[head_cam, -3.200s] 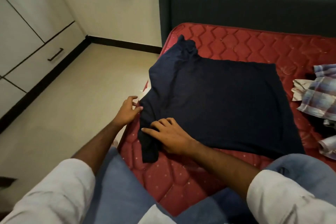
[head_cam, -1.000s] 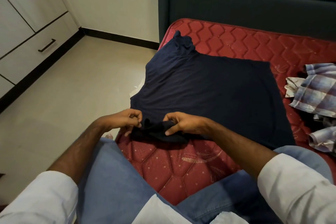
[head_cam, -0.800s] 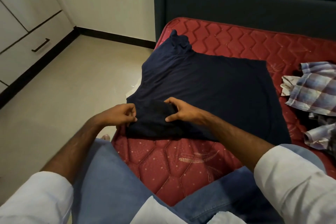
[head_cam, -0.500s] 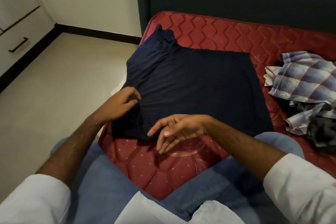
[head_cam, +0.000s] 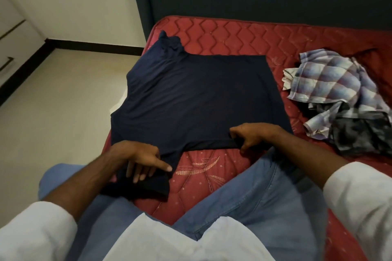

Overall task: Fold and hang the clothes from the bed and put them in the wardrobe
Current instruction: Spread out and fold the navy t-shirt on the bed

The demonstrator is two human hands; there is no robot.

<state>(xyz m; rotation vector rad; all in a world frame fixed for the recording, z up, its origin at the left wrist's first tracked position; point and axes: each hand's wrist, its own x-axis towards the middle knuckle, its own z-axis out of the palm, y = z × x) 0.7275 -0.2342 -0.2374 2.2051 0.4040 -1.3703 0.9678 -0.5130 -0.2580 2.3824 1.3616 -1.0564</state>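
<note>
Shirt (head_cam: 197,99), navy and limp, lay flat on the bed (head_cam: 244,34), looking light and slippery; left hand (head_cam: 137,159) pressed its sleeve at seven o'clock with straight fingers, right hand (head_cam: 252,135) pinched the near hem.

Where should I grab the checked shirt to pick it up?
Probably by its pale edge on the left, coming from the navy T-shirt side. The checked shirt lies crumpled on top of darker clothes, and that edge sits free on the red mattress.
</note>
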